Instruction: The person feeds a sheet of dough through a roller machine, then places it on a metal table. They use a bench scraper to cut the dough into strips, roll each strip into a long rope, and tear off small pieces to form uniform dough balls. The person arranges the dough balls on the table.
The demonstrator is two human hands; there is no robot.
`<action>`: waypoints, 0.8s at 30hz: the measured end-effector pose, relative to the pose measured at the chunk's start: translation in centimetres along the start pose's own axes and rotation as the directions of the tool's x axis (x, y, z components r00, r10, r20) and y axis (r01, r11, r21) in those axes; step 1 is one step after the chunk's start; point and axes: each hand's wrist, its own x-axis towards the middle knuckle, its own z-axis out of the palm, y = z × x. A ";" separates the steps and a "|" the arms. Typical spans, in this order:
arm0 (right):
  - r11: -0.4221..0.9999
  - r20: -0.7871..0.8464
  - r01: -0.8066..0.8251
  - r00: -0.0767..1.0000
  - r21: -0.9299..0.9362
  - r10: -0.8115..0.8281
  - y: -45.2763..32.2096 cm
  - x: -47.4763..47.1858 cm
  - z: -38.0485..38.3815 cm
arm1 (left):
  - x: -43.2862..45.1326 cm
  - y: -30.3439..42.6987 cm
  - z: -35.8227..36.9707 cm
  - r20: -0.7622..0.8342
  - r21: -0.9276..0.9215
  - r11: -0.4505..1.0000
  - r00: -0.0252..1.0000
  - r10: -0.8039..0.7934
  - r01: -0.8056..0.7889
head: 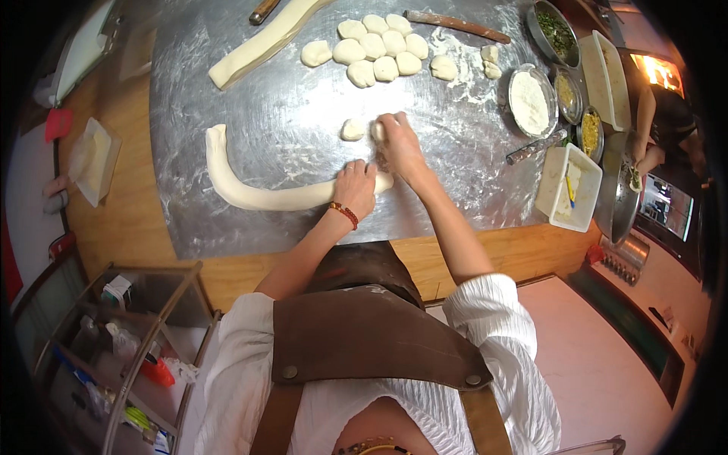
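A long dough rope [273, 199] curves across the floured metal work surface [273, 114], its left end bent away from me. My left hand [357, 185] lies over the rope close to its right end, fingers wrapped on it. Just beyond that end, my right hand [399, 145] grips a small dough piece [378, 131], partly hidden by the fingers. A loose dough piece [352, 129] sits immediately left of it. Farther off, several rounded dough pieces [372, 45] are grouped together. A thicker dough strip [256, 51] lies at the upper left.
A rolling pin [458, 26] lies beyond the dough pieces. At right stand a bowl of flour [529, 102], a bowl of chopped greens [554, 34] and a white plastic tub [571, 187]. Another person's hand [638, 153] is near a large metal pan [617, 193].
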 end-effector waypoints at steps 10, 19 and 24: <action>0.848 0.230 -0.410 0.909 0.336 0.348 -1.1 -5.1 -0.2 | -0.1 -1.5 -0.8 -0.237 -0.442 0.895 0.970 -0.047 -0.065; 0.560 0.125 -0.455 0.840 0.692 0.528 -0.5 -7.7 2.0 | 2.1 0.9 -2.6 0.153 -0.253 0.963 0.987 -0.050 0.088; 0.360 0.210 -0.469 0.796 0.806 0.567 -0.4 -7.6 0.6 | 2.7 2.3 -2.6 0.199 -0.108 0.989 0.977 -0.080 0.103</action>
